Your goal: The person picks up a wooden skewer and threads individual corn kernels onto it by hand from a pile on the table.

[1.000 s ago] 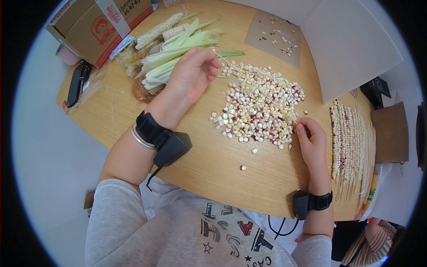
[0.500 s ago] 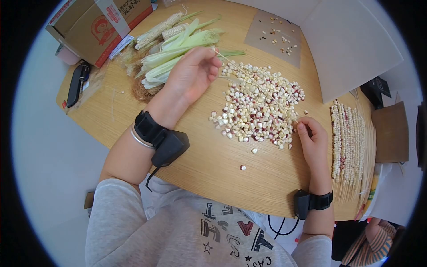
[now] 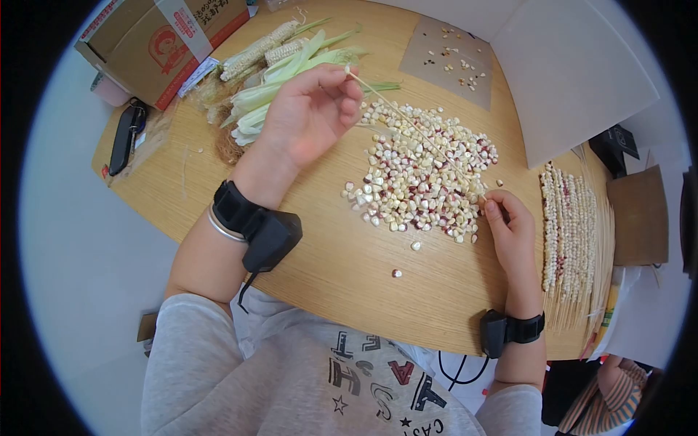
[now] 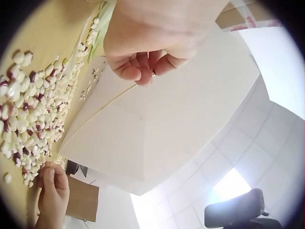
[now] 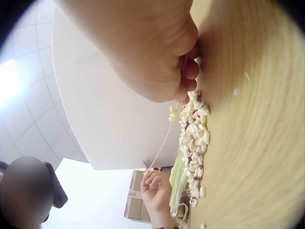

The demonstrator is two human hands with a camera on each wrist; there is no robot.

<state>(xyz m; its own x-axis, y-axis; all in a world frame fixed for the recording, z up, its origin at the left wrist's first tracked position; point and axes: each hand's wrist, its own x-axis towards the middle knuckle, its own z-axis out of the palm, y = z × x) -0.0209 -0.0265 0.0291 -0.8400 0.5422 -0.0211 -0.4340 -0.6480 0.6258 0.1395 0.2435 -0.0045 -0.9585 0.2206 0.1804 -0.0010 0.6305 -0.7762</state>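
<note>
A thin straw-coloured stick (image 3: pixel 414 125) runs slantwise above a heap of white and dark red corn kernels (image 3: pixel 429 174). My left hand (image 3: pixel 311 116) pinches its far upper end between thumb and fingertips, the other fingers loosely curled. At the lower end, my right hand (image 3: pixel 513 227) grips it between thumb and forefinger, beside the heap's right edge. The right wrist view shows a few pale kernels (image 5: pixel 173 114) on the stick close to the right fingers. In the left wrist view the stick (image 4: pixel 102 109) bows slightly between the hands.
Green corn husks (image 3: pixel 291 98) and stripped cobs (image 3: pixel 258 52) lie at the back left by a cardboard box (image 3: pixel 171 51). At right are rows of strung kernels (image 3: pixel 567 225) on sticks. A grey sheet (image 3: pixel 429 69) with scattered kernels and a white panel (image 3: pixel 567 80) stand behind.
My left hand has risen slightly and shifted a little left in the head view, lifting its end of the stick. The right hand stays nearly still.
</note>
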